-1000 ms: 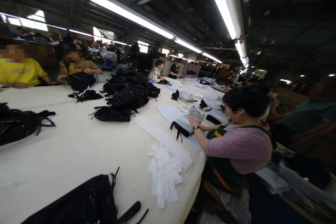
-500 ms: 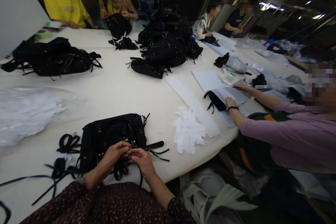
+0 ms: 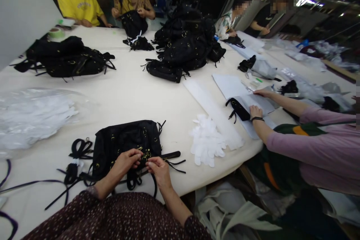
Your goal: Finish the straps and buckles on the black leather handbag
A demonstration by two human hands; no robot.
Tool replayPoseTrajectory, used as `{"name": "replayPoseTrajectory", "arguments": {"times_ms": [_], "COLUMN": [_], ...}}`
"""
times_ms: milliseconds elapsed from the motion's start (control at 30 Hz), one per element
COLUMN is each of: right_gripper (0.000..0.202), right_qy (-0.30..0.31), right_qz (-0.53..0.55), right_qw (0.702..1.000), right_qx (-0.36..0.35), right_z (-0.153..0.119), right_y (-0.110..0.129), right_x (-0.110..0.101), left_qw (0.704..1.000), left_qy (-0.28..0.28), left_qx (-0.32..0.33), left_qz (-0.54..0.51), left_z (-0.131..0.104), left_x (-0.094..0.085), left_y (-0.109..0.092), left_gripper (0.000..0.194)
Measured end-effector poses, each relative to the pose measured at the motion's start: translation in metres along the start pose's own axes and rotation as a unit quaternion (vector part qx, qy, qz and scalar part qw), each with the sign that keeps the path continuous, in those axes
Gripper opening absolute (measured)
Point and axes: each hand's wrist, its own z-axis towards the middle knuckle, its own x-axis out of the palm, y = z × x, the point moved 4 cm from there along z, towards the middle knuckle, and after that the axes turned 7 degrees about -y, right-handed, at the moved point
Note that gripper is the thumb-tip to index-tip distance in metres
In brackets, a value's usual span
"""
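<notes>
A black bag [image 3: 128,135] with gold rings and buckles lies on the pale table in front of me. Over its near edge, my left hand [image 3: 127,163] is closed, with thumb and fingertips pinched beside the gold hardware [image 3: 146,153]. My right hand [image 3: 160,170] also pinches, just to the right of the same fittings. Whatever is between the fingertips is too small to make out. Bundled black straps [image 3: 80,148] lie left of the bag, and a looped strap [image 3: 132,180] hangs below my hands.
White cut pieces [image 3: 206,140] lie to the right, with a clear plastic bag [image 3: 36,120] of white material on the left. More black bags [image 3: 182,47] are piled further back. A co-worker's hand [image 3: 255,112] works at a black pouch on the right; other people stand across the table.
My fingertips, together before, now have a small gap between them. The view has shifted slightly, so the table's contents sit further right. The bag stays in place.
</notes>
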Motion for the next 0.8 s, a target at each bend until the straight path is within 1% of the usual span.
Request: {"name": "replayPoseTrajectory", "arguments": {"times_ms": [133, 267, 400, 500, 633, 800], "right_gripper": [0.029, 0.028, 0.031, 0.034, 0.035, 0.043], "right_qy": [-0.039, -0.048, -0.053, -0.053, -0.062, -0.037], "right_qz": [-0.042, -0.052, 0.015, 0.063, 0.057, 0.046], "right_qw": [0.997, 0.994, 0.997, 0.996, 0.996, 0.998], "right_qx": [-0.041, -0.078, -0.049, -0.034, -0.029, -0.032], "right_z": [-0.001, -0.005, -0.008, -0.009, -0.011, -0.012], "right_y": [0.002, 0.008, 0.014, 0.019, 0.026, 0.035], "right_x": [-0.012, -0.018, -0.014, -0.012, -0.015, -0.011], "left_qw": [1.000, 1.000, 0.999, 0.995, 0.989, 0.991], "left_qy": [0.001, -0.005, 0.007, 0.014, 0.007, 0.045], "left_qx": [-0.008, -0.006, -0.003, -0.011, -0.014, 0.018], "left_qz": [-0.004, -0.017, -0.051, -0.101, -0.149, -0.128], "left_z": [0.000, -0.001, -0.006, -0.008, -0.009, -0.013], "left_x": [-0.001, -0.003, 0.000, 0.002, 0.000, -0.002], "left_y": [0.001, 0.000, -0.006, -0.007, -0.006, -0.009], "left_gripper": [0.035, 0.039, 0.038, 0.037, 0.037, 0.036]}}
